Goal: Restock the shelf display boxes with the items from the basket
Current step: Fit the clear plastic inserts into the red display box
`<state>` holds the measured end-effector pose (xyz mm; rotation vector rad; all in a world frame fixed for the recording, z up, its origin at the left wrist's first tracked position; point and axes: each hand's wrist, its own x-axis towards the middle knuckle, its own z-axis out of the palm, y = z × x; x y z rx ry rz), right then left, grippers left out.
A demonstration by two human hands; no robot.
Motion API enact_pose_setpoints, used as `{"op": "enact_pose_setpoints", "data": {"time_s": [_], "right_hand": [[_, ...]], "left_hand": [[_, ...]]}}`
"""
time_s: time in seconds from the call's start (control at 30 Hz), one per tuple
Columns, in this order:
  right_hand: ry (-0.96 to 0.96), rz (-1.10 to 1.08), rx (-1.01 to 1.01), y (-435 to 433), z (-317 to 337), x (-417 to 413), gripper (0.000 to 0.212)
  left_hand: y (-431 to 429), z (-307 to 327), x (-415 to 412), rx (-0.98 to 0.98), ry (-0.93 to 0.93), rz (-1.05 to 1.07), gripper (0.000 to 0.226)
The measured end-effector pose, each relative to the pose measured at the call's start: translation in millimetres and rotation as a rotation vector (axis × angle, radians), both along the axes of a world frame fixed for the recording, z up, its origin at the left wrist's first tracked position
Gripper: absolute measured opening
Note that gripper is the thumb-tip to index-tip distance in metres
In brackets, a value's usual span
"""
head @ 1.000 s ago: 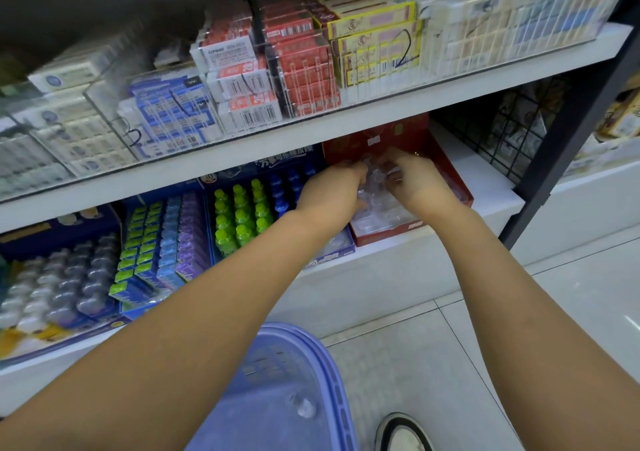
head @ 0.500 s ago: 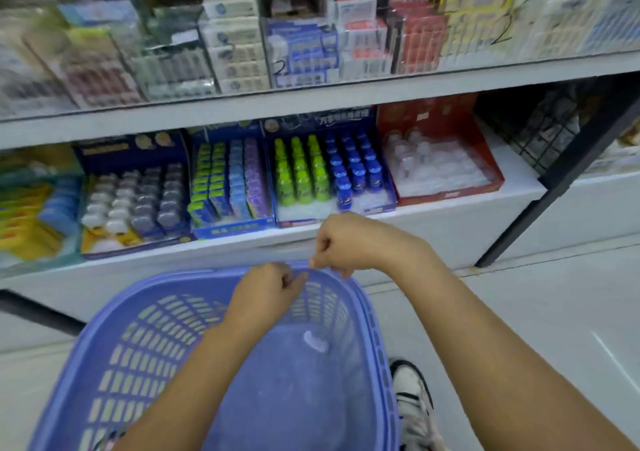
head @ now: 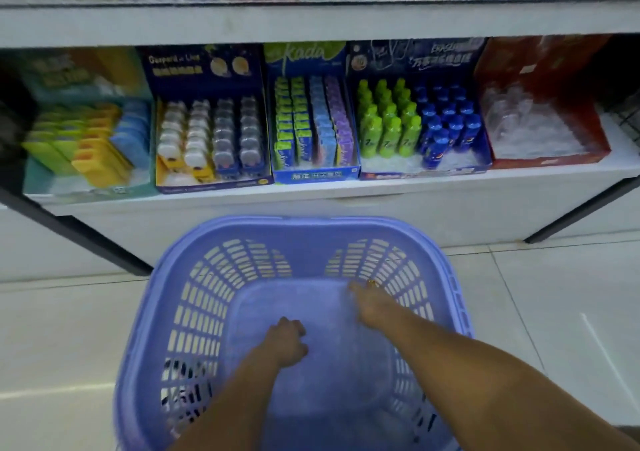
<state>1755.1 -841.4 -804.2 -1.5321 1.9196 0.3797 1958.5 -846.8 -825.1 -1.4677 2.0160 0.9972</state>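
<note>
basket [head: 313, 226] stands on the floor [head: 554, 312] before the lower shelf [head: 346, 196]. both hands reach its bottom: left hand [head: 287, 345] curled, whether round an item i cannot tell; right hand [head: 372, 303] stretched flat toward the far right corner. any items there are too blurred to make out. if like the clear packs [head: 519, 128] in the red display box [head: 550, 160] at the shelf's right end, they are likely light, slick, thin: pinch an edge.
</note>
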Motion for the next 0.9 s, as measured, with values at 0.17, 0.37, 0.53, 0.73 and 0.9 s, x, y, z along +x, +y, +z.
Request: {"op": "enact_pose_setpoints", "data": {"time_s": [0.17, 0.37, 0.53, 0.73, 0.9], "right_hand": [[0.025, 0.04, 0.103, -2, -8, 13, 0.046], [-0.65, -0.355, 0.051, -39, 70, 21, 0.041], [-1.252, -0.371, -0.035, -32, 162, -17, 0.045], [-1.161, -0.356, -0.483, -12, 216, -55, 0.051], [-1.083, -0.566, -0.735, 0, 242, -94, 0.031]], "left_hand": [[-8, 3, -3, 0.073, 0.072, 0.118, 0.035], [-36, 67, -26, 0.558, 0.659, 0.722, 0.016], [-52, 142, -42, 0.711, 1.051, 0.708, 0.03], [-49, 200, -89, 0.499, 1.199, 0.622, 0.023], [-44, 230, -152, 0.019, 1.269, 0.535, 0.016]]}}
